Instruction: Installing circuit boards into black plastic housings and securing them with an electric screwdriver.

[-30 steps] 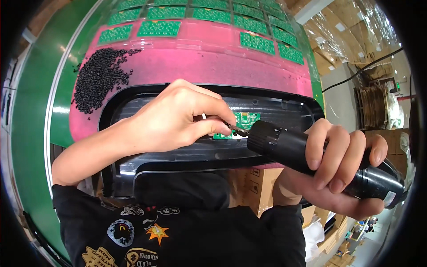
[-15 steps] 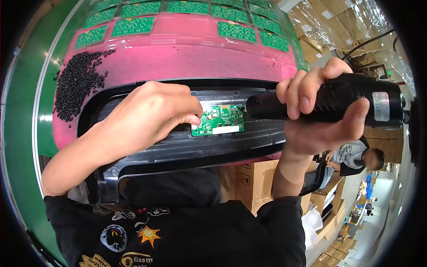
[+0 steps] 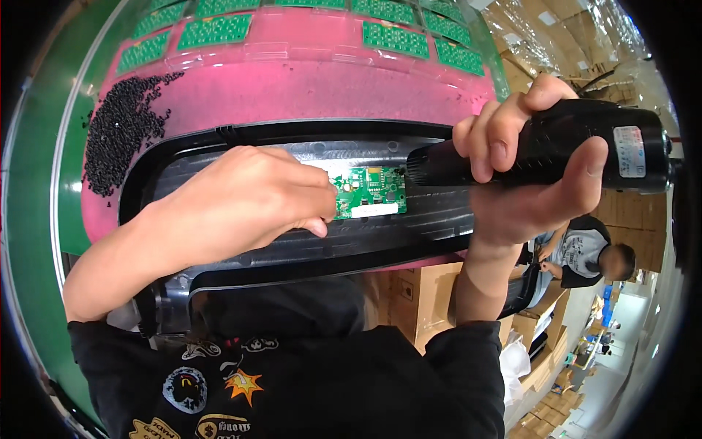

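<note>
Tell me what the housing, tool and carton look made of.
Housing: probably moulded plastic, glossy black, with soft highlights and rounded corners. Tool: likely hard plastic, black, showing sheen and scratches. Carton: apparently cardboard, matte brown, with flat panels.

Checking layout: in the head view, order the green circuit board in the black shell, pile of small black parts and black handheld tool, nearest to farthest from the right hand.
1. Black handheld tool: gripped in the right hand.
2. Green circuit board: left of the hand, in the black shell.
3. Pile of small black parts: far left.
</note>
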A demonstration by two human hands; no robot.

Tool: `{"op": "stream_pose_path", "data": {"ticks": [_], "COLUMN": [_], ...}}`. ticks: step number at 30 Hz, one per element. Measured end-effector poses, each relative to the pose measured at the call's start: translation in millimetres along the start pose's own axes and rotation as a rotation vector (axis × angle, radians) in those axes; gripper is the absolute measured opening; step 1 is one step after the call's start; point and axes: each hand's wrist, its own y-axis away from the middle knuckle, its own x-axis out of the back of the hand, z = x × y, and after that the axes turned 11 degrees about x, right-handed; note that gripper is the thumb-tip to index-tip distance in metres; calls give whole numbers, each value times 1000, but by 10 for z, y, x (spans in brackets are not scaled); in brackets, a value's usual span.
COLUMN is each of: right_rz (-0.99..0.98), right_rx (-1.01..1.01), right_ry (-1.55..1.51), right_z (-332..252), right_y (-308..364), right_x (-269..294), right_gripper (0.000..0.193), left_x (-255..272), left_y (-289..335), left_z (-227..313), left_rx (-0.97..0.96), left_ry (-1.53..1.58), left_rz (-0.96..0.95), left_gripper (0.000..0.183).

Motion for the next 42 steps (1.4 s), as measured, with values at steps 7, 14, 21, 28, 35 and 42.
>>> {"op": "stream_pose_path", "data": {"ticks": [7,14,21,28,35,42], "right_rz": [-39,-49,-125,-202,-377,-298], "right_rx": [-66,-25,15,174,219,24], "right_ry": [-63,50,-171,-427,-237,-131], "right_z": [100,131,-55,-357,-351,-255], "right_y": [-39,-9,-10,52,20,27], "right_x": [-9,-57,-131,-413,-399,-602], "right_gripper": [56,59,58,47,54,64], "left_x": [15,40,9,95,49,43], "left_y": [9,-21,12,18,18,60], "left_z": [50,67,-18,72,23,-11], "left_rx": [62,101,77,203,78,159], "left_ry": [-50,-11,209,397,385,217], "left_rz": [-21,-46,52,154,236,268], "left_gripper": [15,15,14,14,13,14]}}
